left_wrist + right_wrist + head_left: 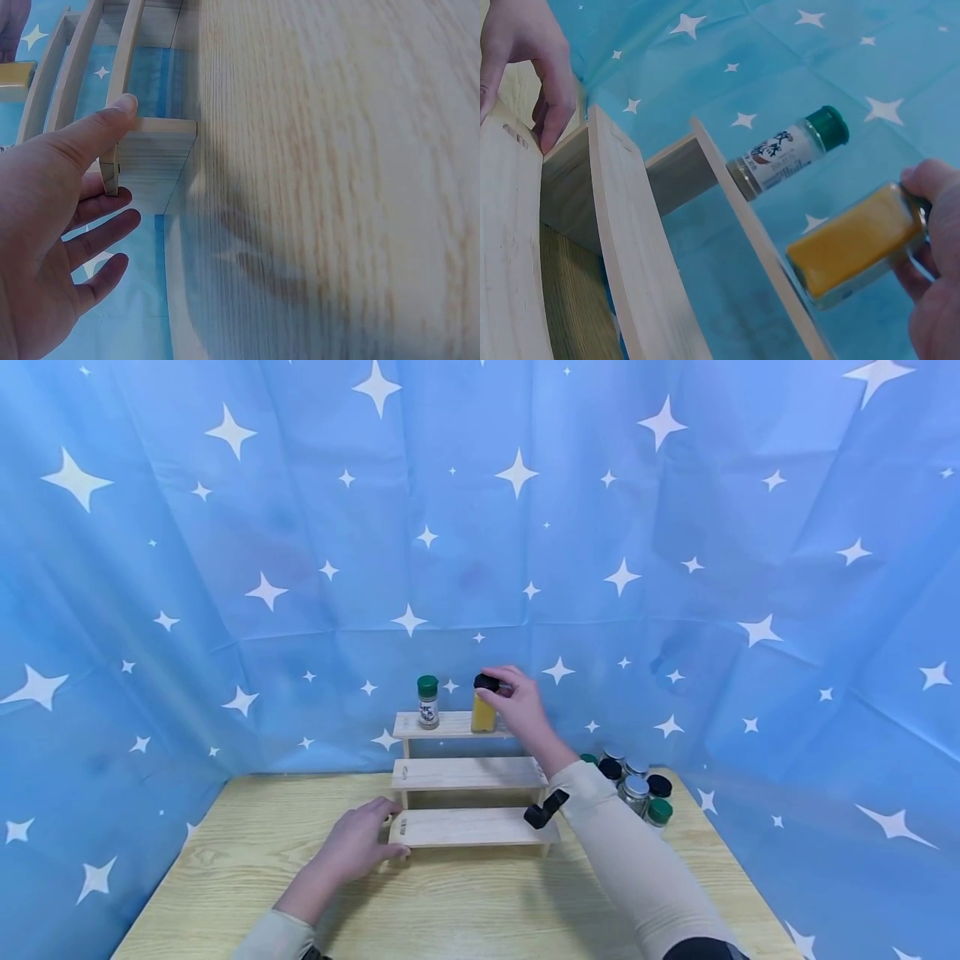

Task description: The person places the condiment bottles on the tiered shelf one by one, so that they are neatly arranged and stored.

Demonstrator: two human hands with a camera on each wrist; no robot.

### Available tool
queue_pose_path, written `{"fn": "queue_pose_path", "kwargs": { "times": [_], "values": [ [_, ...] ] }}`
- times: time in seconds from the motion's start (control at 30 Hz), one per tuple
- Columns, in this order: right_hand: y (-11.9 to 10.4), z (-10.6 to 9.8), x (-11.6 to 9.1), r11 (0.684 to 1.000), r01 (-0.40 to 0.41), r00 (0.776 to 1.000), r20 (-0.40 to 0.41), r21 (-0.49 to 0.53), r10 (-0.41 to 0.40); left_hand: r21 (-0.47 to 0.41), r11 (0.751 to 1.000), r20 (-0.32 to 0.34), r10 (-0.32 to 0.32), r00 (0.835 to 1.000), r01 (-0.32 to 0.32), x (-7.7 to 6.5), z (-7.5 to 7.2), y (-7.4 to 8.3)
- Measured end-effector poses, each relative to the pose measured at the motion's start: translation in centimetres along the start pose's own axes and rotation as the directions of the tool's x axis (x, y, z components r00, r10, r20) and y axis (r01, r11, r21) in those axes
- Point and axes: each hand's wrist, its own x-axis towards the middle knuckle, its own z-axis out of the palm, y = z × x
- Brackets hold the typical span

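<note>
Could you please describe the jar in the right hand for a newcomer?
Find the wooden three-tier rack, then its top shelf. There the right hand holds a black-capped jar, whose yellow contents set it apart from the green-capped bottle nearby.

There are one left hand [360, 839] and one right hand [522, 706], one table [255, 835], one wooden rack [474, 827] with three shelves [465, 773], one green-capped jar [428, 703], one yellow jar [483, 713], and apparently seven other jars [634, 788], partly hidden.
</note>
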Motion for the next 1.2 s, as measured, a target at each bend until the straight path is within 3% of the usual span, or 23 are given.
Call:
{"fn": "queue_pose_path", "kwargs": {
  "times": [0.53,0.77,1.0,1.2],
  "values": [
    [1.5,1.6,0.7,0.999,0.043,0.999,0.034,-0.022,-0.043,0.006,1.0,0.01,-0.001,1.0,0.001,-0.1,0.3,0.0],
    [1.8,1.5,0.8,0.998,0.066,0.996,0.059,-0.017,-0.065,0.001,1.0,0.013,-0.011,1.0,0.011,0.0,0.2,-0.1],
    [1.7,1.1,0.3,0.999,0.029,0.998,0.063,-0.017,-0.027,0.005,1.0,0.008,-0.001,1.0,0.001,0.1,0.4,0.0],
    [2.4,0.2,-1.0,0.999,0.016,0.998,0.059,-0.043,-0.014,0.01,1.0,0.003,-0.004,1.0,0.004,0.0,0.2,-0.1]
  ]
}}
